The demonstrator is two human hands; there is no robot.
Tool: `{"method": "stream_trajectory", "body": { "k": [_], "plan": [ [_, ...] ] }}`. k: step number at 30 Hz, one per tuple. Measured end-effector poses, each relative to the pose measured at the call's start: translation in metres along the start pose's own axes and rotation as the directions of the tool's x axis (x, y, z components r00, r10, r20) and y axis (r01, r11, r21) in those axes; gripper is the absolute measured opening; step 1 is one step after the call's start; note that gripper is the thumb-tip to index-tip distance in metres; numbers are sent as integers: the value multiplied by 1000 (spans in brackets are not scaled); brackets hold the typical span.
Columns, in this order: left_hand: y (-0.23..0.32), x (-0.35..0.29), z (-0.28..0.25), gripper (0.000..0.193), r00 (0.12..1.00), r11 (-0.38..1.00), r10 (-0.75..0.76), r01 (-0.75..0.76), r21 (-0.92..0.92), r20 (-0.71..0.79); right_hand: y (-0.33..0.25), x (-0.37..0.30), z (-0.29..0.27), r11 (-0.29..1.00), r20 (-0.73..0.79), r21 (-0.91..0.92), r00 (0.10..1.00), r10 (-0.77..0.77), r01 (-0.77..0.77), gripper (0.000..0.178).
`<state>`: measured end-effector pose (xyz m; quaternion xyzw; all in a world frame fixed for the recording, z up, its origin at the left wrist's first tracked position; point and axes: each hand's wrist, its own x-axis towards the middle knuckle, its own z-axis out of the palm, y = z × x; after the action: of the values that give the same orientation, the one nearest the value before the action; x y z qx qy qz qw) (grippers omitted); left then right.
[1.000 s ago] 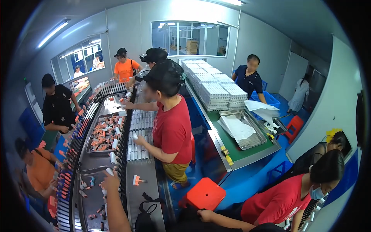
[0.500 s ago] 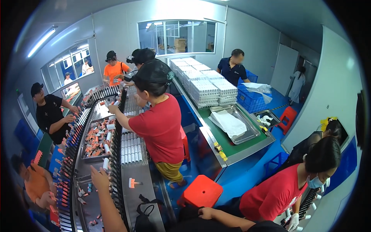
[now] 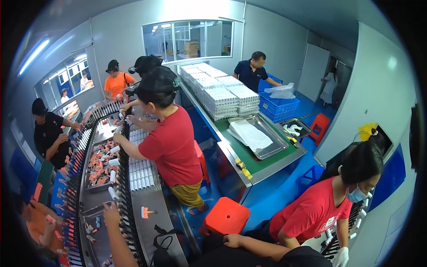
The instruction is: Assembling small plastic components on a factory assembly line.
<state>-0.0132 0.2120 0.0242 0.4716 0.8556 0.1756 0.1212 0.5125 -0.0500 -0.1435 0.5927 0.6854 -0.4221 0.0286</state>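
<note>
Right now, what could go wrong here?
The left hand is close beside the row of black holders; it might snag one. The red stool stands out on the blue floor, a possible trip hazard. The stacked white trays could topple if bumped.

Looks like a factory workshop, judging by the curved black-pegged production line (image 3: 79,191) at eight o'clock, stacked white rectangular trays (image 3: 209,91) at twelve, and green-topped metal workbench (image 3: 263,168) at four.
</note>
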Motion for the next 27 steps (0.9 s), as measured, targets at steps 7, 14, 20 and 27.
{"method": "stream_trajectory", "body": {
  "k": [7,14,20,27],
  "plan": [
    [9,-10,-28,67,948,975,222,-222,24,-229,0,2,-3,998,-17,-2,998,61,-61,36],
    [-6,-13,-36,65,902,952,262,-300,-63,-344,6,24,-5,998,-59,3,996,67,-67,34],
    [-59,-20,8,67,931,975,216,-219,21,-296,-21,55,-24,999,-58,-39,998,0,-2,32],
    [1,-27,-52,66,794,887,400,-460,-24,-457,-35,58,-40,1000,-97,3,995,-19,19,31]
  ]
}}
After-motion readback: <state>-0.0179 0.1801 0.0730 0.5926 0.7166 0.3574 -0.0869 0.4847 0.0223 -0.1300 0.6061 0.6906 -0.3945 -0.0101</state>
